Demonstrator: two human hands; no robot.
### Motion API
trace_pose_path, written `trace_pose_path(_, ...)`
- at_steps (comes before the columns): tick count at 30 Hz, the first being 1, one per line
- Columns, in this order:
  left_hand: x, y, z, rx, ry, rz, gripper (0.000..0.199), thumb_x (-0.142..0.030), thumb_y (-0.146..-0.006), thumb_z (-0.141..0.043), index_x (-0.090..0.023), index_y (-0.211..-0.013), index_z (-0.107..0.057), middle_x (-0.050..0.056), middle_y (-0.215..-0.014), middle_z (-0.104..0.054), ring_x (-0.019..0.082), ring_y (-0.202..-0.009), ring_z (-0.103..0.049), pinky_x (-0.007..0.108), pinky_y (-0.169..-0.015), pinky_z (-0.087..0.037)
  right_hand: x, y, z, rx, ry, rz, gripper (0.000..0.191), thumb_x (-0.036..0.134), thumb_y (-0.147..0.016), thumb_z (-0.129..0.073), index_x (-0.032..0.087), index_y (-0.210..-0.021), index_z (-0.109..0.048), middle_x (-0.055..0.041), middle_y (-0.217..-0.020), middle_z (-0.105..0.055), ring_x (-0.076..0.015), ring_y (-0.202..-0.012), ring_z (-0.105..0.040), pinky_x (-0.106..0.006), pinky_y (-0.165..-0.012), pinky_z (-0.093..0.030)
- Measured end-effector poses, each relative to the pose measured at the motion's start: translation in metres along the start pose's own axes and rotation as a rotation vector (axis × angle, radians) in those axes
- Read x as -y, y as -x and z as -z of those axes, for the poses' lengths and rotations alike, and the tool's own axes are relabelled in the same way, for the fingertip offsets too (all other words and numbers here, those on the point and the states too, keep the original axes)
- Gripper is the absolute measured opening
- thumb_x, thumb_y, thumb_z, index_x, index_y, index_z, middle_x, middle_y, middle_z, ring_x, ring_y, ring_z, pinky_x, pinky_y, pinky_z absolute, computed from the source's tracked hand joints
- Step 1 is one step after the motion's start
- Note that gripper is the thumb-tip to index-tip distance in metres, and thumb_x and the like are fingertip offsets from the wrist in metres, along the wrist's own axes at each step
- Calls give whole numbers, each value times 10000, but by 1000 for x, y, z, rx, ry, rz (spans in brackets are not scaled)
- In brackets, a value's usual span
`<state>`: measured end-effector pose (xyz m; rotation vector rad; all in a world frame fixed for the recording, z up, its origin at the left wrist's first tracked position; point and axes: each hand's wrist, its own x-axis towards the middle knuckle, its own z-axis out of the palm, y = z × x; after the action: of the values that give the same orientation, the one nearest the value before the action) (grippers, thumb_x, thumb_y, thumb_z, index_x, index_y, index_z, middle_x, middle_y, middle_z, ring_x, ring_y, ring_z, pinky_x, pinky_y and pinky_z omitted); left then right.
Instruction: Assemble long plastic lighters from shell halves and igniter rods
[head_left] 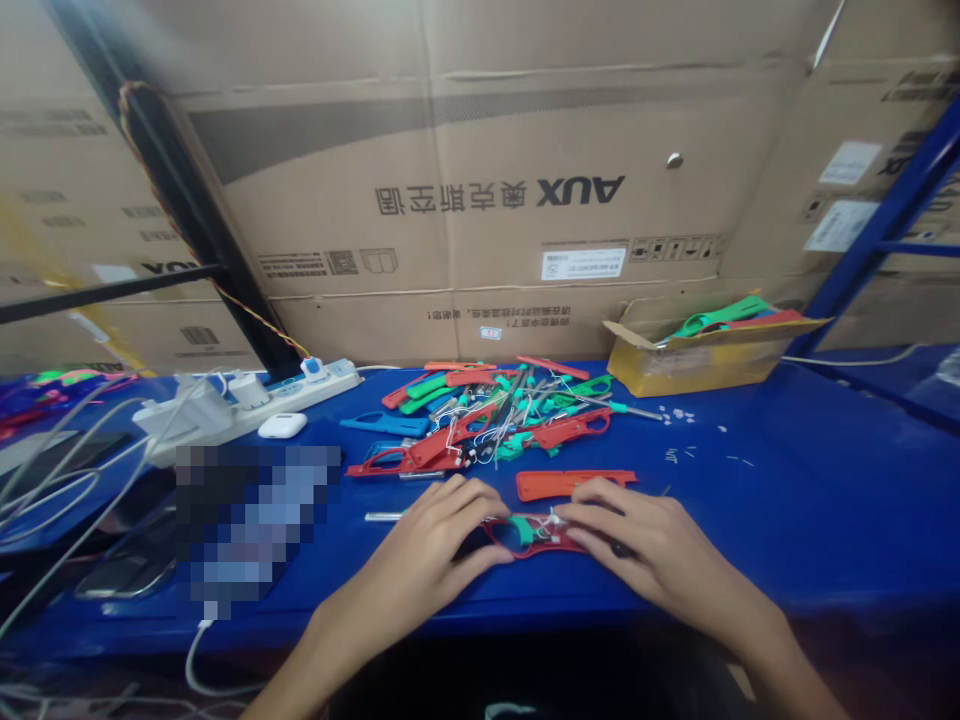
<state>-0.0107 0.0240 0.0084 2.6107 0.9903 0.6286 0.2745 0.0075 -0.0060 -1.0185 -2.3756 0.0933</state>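
Both hands hold an opened red stick lighter (559,533) low over the blue table, with a green trigger and thin white wires visible inside its shell. My left hand (442,535) pinches the trigger-loop end between thumb and fingers. A metal tube (384,517) sticks out to the left, past that hand. At the other end, my right hand (637,530) has its thumb and fingers closed on the casing; a small dark part shows by its thumb. Just behind lies a loose red casing half (574,484).
Behind is a heap of lighter parts (487,410) in red, green and blue. An open cardboard box (697,360) with casings stands back right, near white scraps (679,413). On the left are a power strip (247,405), an earbud case (283,426), a blurred-out device (262,530) and cables.
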Motion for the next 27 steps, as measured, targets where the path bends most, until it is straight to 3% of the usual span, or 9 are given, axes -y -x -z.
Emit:
trace_pose_path(8, -3, 0, 0, -7, 34, 12, 188, -346, -1015, -660, -227, -1148, -603, 23, -1156, -638, 217, -1091, -607, 380, -963, -494, -11, 5, -1, 19, 5, 12, 270, 303, -1078, -509, 289, -1270, -699, -26, -1224, -730, -177, -1107, -708, -319, -898, -603)
trace_pose_path(27, -6, 0, 0, -2, 23, 19, 171, -322, -1026, -642, -221, -1156, -597, 35, -1156, -634, 225, -1088, -602, 385, -963, -495, -12, 4, 5, 64, -10, 46, 309, 163, -1040, -528, 286, -1257, -711, -45, -1212, -728, -176, -1085, -707, -296, -881, -602)
